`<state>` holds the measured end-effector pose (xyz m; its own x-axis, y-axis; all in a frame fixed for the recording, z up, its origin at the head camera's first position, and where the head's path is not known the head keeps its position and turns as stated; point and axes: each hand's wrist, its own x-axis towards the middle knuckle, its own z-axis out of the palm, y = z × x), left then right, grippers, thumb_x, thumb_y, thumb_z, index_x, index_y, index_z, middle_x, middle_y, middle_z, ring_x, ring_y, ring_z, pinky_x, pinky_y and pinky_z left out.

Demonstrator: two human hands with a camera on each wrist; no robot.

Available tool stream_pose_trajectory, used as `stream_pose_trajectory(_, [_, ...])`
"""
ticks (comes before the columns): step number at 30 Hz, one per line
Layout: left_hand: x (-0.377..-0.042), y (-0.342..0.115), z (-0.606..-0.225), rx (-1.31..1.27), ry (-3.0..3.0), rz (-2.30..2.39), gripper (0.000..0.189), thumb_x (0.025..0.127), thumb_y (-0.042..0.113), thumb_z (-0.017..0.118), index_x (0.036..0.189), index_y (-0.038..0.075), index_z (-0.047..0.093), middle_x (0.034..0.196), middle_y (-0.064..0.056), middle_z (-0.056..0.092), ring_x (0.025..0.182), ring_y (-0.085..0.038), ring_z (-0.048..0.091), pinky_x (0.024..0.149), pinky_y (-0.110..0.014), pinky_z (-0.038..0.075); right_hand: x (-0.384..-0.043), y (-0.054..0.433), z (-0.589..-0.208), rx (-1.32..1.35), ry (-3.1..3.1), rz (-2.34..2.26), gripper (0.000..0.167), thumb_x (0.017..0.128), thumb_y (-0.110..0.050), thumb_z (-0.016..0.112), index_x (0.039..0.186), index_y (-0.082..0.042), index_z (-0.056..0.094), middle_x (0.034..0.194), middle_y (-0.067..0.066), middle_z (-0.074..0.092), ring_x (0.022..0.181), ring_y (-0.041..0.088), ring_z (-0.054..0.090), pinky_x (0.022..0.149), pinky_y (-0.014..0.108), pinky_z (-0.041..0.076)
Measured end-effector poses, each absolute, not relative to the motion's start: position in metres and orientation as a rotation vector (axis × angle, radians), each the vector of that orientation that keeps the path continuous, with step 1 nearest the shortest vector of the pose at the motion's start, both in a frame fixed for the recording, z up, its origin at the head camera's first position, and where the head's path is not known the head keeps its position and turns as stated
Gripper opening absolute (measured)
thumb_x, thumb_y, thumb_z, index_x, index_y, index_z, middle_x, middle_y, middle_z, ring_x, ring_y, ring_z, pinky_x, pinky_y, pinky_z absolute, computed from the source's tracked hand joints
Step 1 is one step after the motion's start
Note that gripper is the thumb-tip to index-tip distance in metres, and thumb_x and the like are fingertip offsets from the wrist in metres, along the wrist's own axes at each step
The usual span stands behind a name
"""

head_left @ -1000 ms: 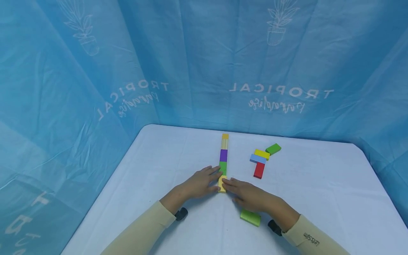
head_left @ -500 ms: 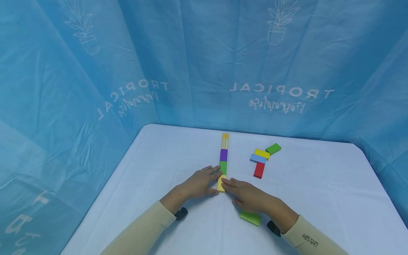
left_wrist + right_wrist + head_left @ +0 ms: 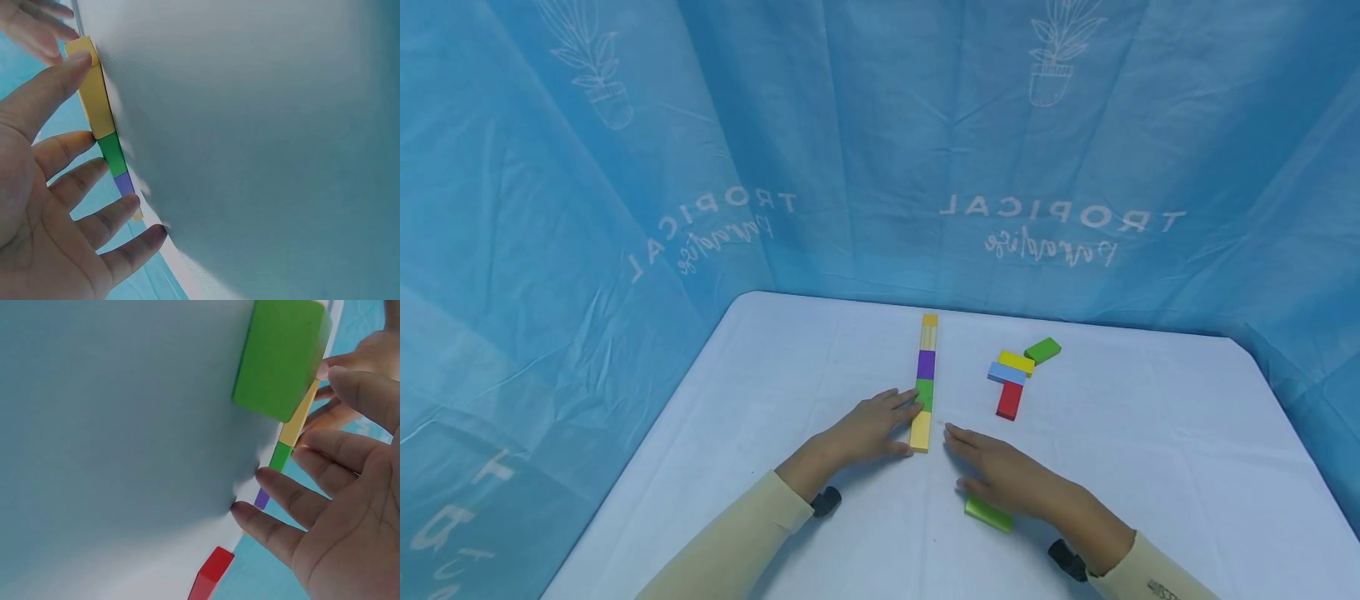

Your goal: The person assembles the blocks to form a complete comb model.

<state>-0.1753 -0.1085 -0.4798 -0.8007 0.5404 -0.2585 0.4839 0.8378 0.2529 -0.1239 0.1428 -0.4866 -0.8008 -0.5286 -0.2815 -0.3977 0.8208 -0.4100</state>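
Toy blocks lie end to end in a straight row on the white table: a pale yellow block (image 3: 921,433) nearest, then a green block (image 3: 927,397), a purple block (image 3: 927,365), a cream ridged block (image 3: 928,337) and an orange one (image 3: 930,320) farthest. My left hand (image 3: 872,429) rests along the row's left side, fingers spread and fairly straight, its thumb at the yellow block's near end and fingertips at the green block. To the right of the yellow block, apart from it, is my right hand (image 3: 1000,471), fingers extended and holding nothing. A loose green block (image 3: 281,359) lies close to this hand, partly covered by it in the head view.
Right of the row lies a loose group: a red block (image 3: 1010,401), a light blue block (image 3: 1007,373), a yellow block (image 3: 1017,362) and a green block (image 3: 1043,350). A blue printed curtain (image 3: 880,167) hangs behind the table (image 3: 1150,433).
My right hand has drawn back to the right from the yellow block. That block's near end has shifted slightly left, more in line with the row. My left hand stays nearly in place.
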Motion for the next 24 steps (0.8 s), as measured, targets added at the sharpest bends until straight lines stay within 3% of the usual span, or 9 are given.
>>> stream_pose_trajectory(9, [-0.176, -0.107, -0.477, 0.741, 2.685, 0.266, 0.077, 0.092, 0.048, 0.071, 0.158, 0.029, 0.036, 0.169, 0.008, 0.024, 0.157, -0.024, 0.024, 0.125, -0.048, 0.030, -0.109, 0.159, -0.486, -0.644, 2.621, -0.520, 0.071, 0.091, -0.045, 0.073, 0.153, -0.025, 0.046, 0.160, -0.003, 0.043, 0.148, 0.027, 0.042, 0.113, 0.055, 0.045])
stream_pose_trajectory(24, [-0.175, -0.107, -0.479, 0.722, 2.688, 0.269, 0.075, 0.094, 0.046, 0.069, 0.159, 0.027, 0.035, 0.170, 0.008, 0.022, 0.158, -0.023, 0.022, 0.127, -0.045, 0.028, -0.097, 0.179, -0.487, -0.555, 2.594, -0.605, 0.070, 0.089, -0.052, 0.073, 0.150, -0.027, 0.050, 0.157, -0.002, 0.046, 0.147, 0.028, 0.043, 0.115, 0.058, 0.042])
